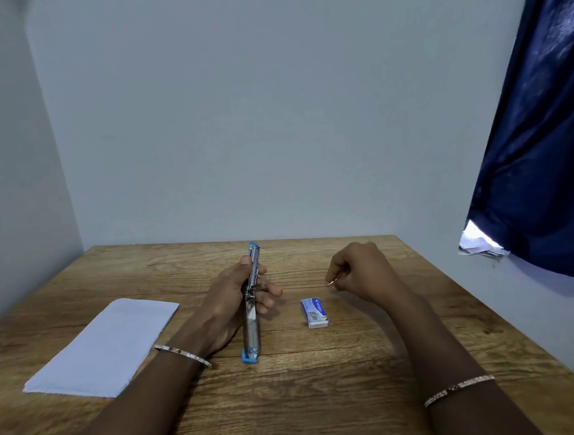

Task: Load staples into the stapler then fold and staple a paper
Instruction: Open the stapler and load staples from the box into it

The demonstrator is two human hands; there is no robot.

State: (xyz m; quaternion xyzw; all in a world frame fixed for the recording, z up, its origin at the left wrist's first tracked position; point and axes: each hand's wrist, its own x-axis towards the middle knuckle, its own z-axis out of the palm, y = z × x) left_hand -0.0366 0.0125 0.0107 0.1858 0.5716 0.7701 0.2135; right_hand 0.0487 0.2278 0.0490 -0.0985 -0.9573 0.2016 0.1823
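In the head view, a wooden tabletop [291, 381] is seen in front of a pale wall. The stapler [251, 302] is held by the left hand [237, 300]. It is swung wide open into 1 long line, with a blue tip at the far end and a blue tip at the near end. The near end is resting on the tabletop or just above it; which one cannot be told. The fingers of the left hand are curled around the middle of the stapler.

The right hand [358, 273] is held just above the tabletop, to the right of the stapler. Its fingers are pinched on a small thin piece [332, 282]; it is too tiny to be made out.

A small staple box [314, 313] is lying on the tabletop between the 2 hands. A sheet of white paper [107, 348] is lying flat to the left, apart from the stapler. A bracelet is worn on each wrist. A dark blue curtain [539, 128] is hung at the right.
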